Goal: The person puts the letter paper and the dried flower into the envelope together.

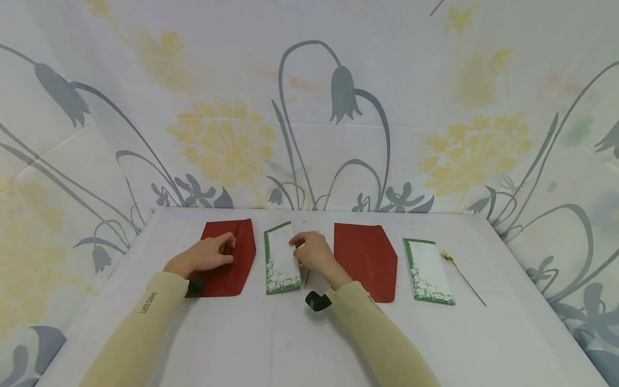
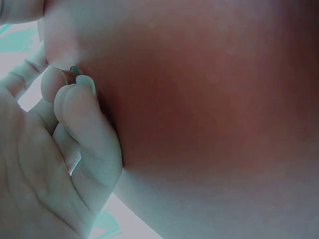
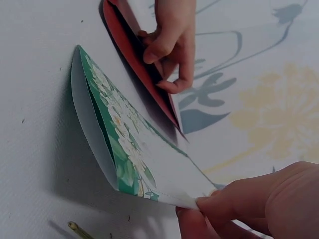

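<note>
Two yellow sleeves (image 1: 132,333) lie nearest. Beyond, mid-table, a green-edged card (image 1: 281,263) points lengthwise away, flowered end near; the right hand (image 1: 313,252) pinches its right edge. The left hand (image 1: 210,252), fingers bent, touches the left red envelope (image 1: 244,260), flap pointing right; whether it grips, I cannot tell. Farthest hangs a floral backdrop (image 1: 309,129).

Left forearm (image 1: 132,333): sleeved, slanting forward and inward, left of the held card (image 1: 281,258).
Left hand (image 1: 208,252): left of the card, fingers curled.
Right forearm (image 1: 379,338): sleeved, slanting forward and inward, right of the card.
Right hand (image 1: 316,252): pinching the card's right edge.
</note>
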Available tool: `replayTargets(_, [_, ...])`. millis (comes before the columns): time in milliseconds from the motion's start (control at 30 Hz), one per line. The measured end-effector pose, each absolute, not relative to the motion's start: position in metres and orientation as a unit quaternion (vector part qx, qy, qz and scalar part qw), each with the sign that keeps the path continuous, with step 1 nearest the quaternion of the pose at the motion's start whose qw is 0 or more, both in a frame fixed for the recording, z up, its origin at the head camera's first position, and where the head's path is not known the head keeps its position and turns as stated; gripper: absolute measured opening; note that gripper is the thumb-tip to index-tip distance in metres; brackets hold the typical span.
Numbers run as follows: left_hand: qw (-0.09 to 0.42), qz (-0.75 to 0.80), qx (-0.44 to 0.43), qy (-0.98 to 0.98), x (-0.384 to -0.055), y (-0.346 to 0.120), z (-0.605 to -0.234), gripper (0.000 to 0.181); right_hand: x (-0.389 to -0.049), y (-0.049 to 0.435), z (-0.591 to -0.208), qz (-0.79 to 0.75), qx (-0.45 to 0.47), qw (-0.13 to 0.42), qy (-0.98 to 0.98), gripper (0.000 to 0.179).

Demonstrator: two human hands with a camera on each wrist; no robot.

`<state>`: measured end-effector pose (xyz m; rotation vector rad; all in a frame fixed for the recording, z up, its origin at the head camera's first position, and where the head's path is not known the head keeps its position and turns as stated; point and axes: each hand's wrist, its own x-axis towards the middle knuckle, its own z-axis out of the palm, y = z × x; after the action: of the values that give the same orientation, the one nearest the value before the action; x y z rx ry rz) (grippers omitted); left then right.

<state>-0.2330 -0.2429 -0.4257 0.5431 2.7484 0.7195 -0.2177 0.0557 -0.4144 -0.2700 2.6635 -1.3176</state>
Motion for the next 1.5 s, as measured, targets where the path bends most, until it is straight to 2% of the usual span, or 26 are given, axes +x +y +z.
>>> replayTargets(300, [0.113,0.256,0.190,0.941,-0.231,-0.248,-0.430,0.023,-0.218,0.052,-0.409,-0.475,-0.114,0.053,0.871,0.025])
replayTargets(700, [0.102,0.278,0.195,0.935,-0.232,-0.249,-0.427,0.022,-0.214,0.022,-0.409,-0.525,-0.113,-0.026,0.843,0.026])
replayTargets(933, [0.073,0.278,0.204,0.936,-0.237,-0.248,-0.426,0.025,-0.210,0.003,-0.408,-0.467,-0.124,-0.078,0.872,0.025])
replayTargets(1167, [0.066,0.264,0.206,0.940,-0.242,-0.246,-0.424,0.025,-0.205,-0.009,-0.406,-0.389,-0.163,-0.122,0.898,0.023])
replayTargets(1367, [0.067,0.268,0.204,0.939,-0.243,-0.244,-0.421,0.023,-0.203,-0.015,-0.402,-0.322,-0.171,-0.122,0.923,0.023])
replayTargets(1500, [0.088,0.272,0.195,0.938,-0.241,-0.242,-0.418,0.021,-0.202,-0.020,-0.399,-0.299,-0.172,-0.114,0.932,0.025])
